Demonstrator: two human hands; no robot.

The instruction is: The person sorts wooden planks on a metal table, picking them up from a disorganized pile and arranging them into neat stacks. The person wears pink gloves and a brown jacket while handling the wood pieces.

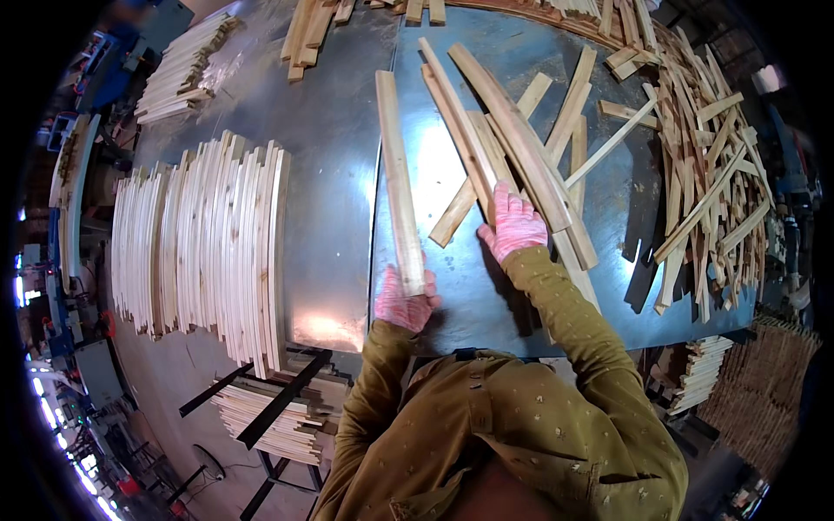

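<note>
Both my hands wear pink-and-white knit gloves. My left hand point(407, 302) is closed round the near end of a long wooden slat point(398, 174), which points away from me over the metal table point(334, 139). My right hand point(514, 224) lies on a loose bunch of slats, its fingers over the near part of a narrow wooden strip point(460, 122). Whether those fingers grip the strip or only rest on it, I cannot tell. Just right of that hand is a wider curved-looking board point(521, 130). A short slat point(453, 213) lies slantwise beneath the bunch.
A neat row of slats point(200, 252) covers the table's left side, with another stack point(182, 69) behind it. A tangled heap of thin offcuts point(712, 191) fills the right edge. More boards point(308, 35) lie at the far edge. Below the table, slats point(265, 421) rest on a black metal rack.
</note>
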